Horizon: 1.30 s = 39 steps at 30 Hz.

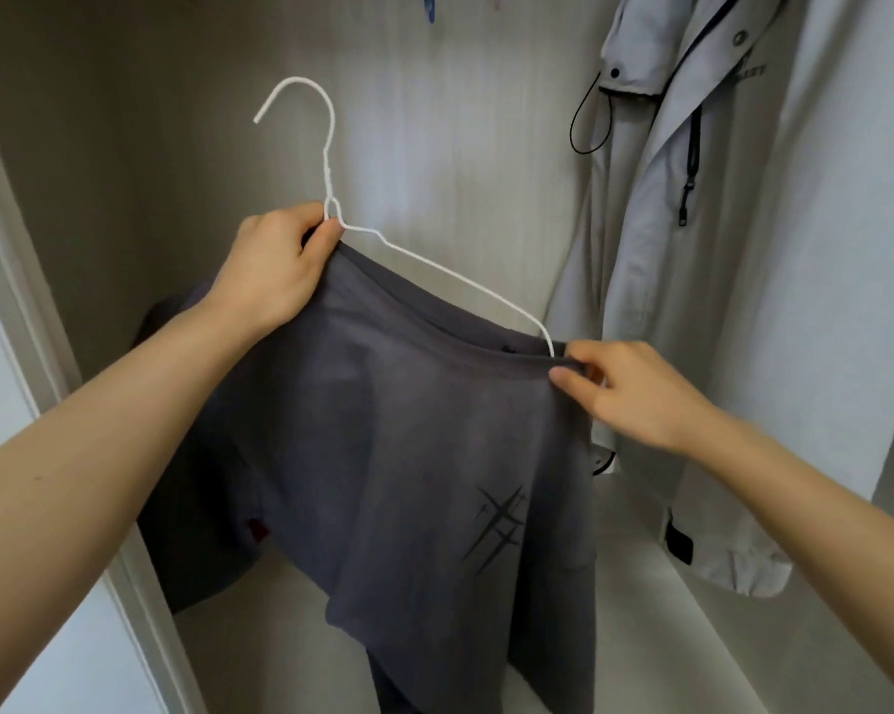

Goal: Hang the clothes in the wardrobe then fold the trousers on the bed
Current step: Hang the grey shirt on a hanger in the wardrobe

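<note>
left hand [274, 265] clamped on hanger [437, 273] neck and shirt [408, 456] collar. right hand [635, 394] pinches collar at hanger's far tip. advise: seat collar over that tip, level hanger, then hook up. jacket [692, 249] hangs beyond right hand.

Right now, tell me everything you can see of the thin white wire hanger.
The thin white wire hanger looks like coated metal: an open hook on top, a twisted neck, one sloping arm in view. It is tilted, right end lower, its hook free. The left hand grips the base of its neck; the arm runs into the collar of the dark grey T-shirt, where the right hand pinches the cloth. The rest is hidden.
</note>
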Each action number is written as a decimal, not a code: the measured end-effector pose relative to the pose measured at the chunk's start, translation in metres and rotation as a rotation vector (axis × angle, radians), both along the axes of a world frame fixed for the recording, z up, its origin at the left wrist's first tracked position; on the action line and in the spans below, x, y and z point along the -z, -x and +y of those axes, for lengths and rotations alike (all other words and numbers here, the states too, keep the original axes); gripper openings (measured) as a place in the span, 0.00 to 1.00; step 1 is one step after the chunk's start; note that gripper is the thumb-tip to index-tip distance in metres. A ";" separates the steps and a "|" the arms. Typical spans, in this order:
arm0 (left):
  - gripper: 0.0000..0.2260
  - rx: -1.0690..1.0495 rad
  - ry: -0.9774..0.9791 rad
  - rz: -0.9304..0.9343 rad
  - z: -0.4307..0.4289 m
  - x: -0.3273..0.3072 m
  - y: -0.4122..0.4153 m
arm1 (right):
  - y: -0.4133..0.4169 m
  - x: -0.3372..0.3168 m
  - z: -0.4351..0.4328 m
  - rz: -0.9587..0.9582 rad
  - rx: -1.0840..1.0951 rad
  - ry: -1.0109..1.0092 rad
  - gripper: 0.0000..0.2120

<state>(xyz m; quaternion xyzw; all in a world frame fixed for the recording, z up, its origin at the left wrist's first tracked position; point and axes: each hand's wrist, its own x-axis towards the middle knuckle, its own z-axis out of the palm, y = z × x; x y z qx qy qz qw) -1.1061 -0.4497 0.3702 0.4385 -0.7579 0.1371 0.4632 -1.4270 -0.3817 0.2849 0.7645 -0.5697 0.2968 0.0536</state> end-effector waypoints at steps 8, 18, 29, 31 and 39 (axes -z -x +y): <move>0.16 0.088 0.093 -0.121 0.001 -0.003 0.034 | -0.019 -0.048 -0.010 -0.105 -0.024 0.135 0.11; 0.16 0.148 0.126 -0.008 0.001 -0.042 0.066 | -0.055 -0.110 -0.018 -0.217 -0.004 0.334 0.09; 0.21 0.000 0.107 0.106 -0.030 -0.090 0.021 | -0.008 -0.161 -0.023 -0.267 0.002 0.381 0.11; 0.20 -0.035 0.115 0.170 -0.032 -0.103 0.012 | 0.001 -0.175 -0.022 -0.260 0.055 0.349 0.08; 0.21 -0.060 0.211 0.137 -0.019 -0.148 0.031 | 0.000 -0.217 -0.019 -0.060 0.091 0.370 0.15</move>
